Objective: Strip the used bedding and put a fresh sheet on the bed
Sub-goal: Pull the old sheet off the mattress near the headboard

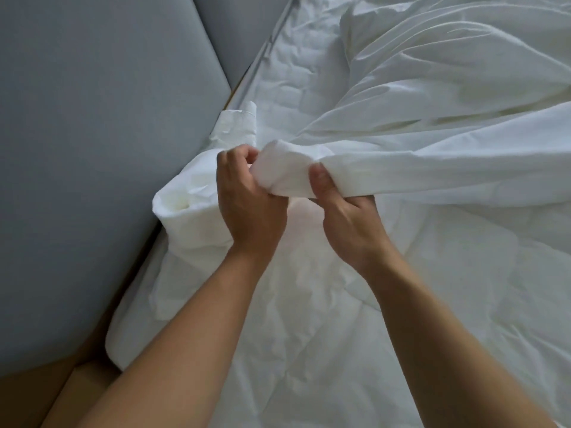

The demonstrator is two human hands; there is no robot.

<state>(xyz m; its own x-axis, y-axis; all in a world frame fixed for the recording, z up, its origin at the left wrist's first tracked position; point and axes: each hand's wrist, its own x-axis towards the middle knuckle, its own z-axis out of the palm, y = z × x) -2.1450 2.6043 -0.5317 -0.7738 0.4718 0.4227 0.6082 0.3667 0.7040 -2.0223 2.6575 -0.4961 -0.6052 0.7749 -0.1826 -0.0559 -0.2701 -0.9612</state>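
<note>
One white sheet [432, 168], bunched into a thick roll, is lifted above the bed close to its head end and runs off taut to the right. Two bare hands hold its near end. The left hand [247, 205] has its fingers curled tight into the cloth, and the right hand [346, 211] grips the roll with the thumb pressed on top and the fingers wrapped under. Below lies one quilted duvet [309, 335], beyond it one quilted mattress pad [287, 88]. Two grey padded headboard panels [92, 149] stand to the left.
</note>
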